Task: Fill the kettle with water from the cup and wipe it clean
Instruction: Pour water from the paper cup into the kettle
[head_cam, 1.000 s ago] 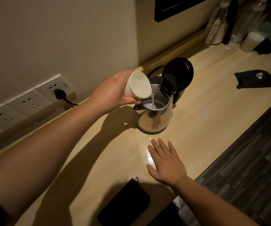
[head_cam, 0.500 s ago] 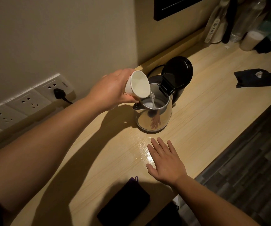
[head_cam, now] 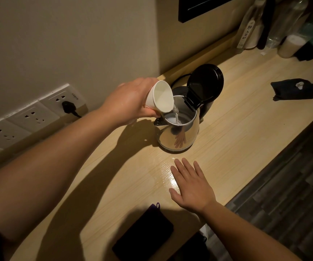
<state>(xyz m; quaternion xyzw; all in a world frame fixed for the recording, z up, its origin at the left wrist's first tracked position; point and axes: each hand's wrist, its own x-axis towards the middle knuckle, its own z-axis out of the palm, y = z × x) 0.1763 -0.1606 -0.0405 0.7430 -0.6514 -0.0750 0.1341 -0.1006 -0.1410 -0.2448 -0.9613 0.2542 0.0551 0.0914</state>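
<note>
- Head view: unchanged; left hand point(head_cam: 131, 102) still grips the tilted cup point(head_cam: 160, 97), pouring water point(head_cam: 176, 114) into the kettle point(head_cam: 179, 134) just beyond.
- Right hand point(head_cam: 191, 187) stays flat, released, on the counter point(head_cam: 246, 132).
- Dark cloth point(head_cam: 144, 234) lies left of it.

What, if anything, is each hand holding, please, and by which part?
The left hand holds the tilted white paper cup around its side wall. The right hand holds nothing, lying flat on the pale wooden counter.

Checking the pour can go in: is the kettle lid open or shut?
Open. The black lid stands hinged back above the kettle, and water from the tipped cup streams inside.
</note>
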